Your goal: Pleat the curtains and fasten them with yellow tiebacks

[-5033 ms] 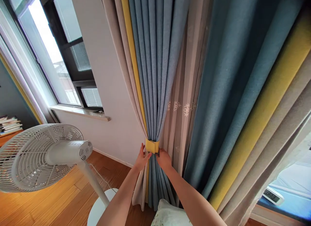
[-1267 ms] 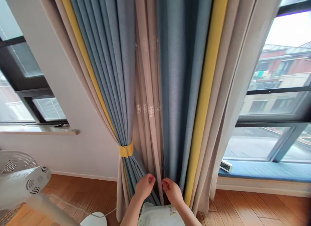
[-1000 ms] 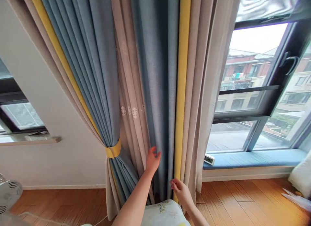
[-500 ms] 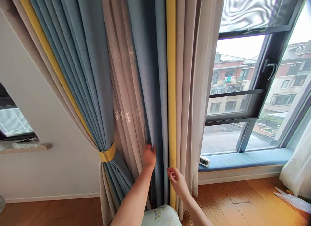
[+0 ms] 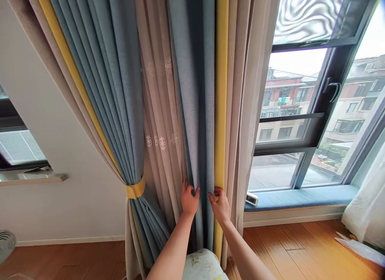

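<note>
Gripping the blue curtain panel (image 5: 188, 103) low, just above the floral cushion (image 5: 203, 266), you have your left hand (image 5: 190, 200) pinching its folds and your right hand (image 5: 220, 205) closed at the yellow stripe (image 5: 221, 111), the hands close but apart. The yellow tieback (image 5: 135, 190) cinches the pleated panel (image 5: 120, 91) toward the wall (image 5: 75, 199), leaving this panel free to hang loose.

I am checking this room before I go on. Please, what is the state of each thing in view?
Left hand: gripping the loose curtain panel
Right hand: gripping that panel's yellow edge
Loose curtain panel: hanging untied
Gathered curtain: tied
Yellow tieback: fastened around it
Digital clock: resting on the window seat
</note>
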`<action>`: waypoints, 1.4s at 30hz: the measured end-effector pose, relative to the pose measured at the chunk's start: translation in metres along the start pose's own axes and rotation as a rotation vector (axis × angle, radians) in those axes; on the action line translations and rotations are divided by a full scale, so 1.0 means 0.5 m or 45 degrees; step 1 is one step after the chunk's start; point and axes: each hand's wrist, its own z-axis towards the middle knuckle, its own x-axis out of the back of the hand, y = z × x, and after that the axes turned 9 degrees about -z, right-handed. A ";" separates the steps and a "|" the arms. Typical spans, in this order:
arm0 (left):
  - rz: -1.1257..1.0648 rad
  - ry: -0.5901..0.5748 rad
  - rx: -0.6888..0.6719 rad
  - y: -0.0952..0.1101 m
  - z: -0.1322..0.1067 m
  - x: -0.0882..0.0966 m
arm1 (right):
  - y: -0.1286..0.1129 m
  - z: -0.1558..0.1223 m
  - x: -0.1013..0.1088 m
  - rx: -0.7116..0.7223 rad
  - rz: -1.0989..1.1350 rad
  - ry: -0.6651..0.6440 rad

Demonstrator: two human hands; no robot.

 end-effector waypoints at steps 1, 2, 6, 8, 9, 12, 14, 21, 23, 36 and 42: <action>0.001 -0.015 -0.033 -0.003 0.003 0.001 | 0.005 0.000 0.001 -0.013 -0.023 -0.030; -0.012 -0.047 -0.056 -0.005 0.006 0.002 | 0.010 0.000 0.003 -0.021 -0.042 -0.055; -0.151 -0.253 -0.028 -0.009 0.016 0.004 | 0.022 -0.008 0.018 -0.016 -0.029 -0.038; -0.165 -0.300 0.030 -0.008 0.013 0.001 | 0.025 -0.018 0.024 -0.023 0.016 -0.021; -0.146 -0.294 0.064 -0.005 0.008 -0.002 | 0.026 -0.025 0.025 -0.022 0.050 -0.012; -0.117 -0.181 0.162 0.004 -0.016 -0.013 | 0.022 -0.049 0.020 0.007 0.156 0.008; -0.213 -0.077 0.190 0.012 -0.037 -0.021 | 0.014 -0.065 0.012 0.046 0.198 0.010; -0.338 -0.131 0.230 0.042 -0.091 -0.022 | -0.013 -0.094 -0.006 0.200 0.239 -0.070; -0.314 -0.250 0.175 0.051 -0.096 -0.017 | -0.014 -0.099 -0.010 0.211 0.260 -0.086; -0.110 -0.347 0.202 0.064 -0.093 -0.034 | 0.040 -0.050 0.066 0.148 0.070 0.494; -0.184 -0.354 0.165 0.074 -0.094 -0.047 | 0.067 -0.033 0.054 0.002 0.230 0.092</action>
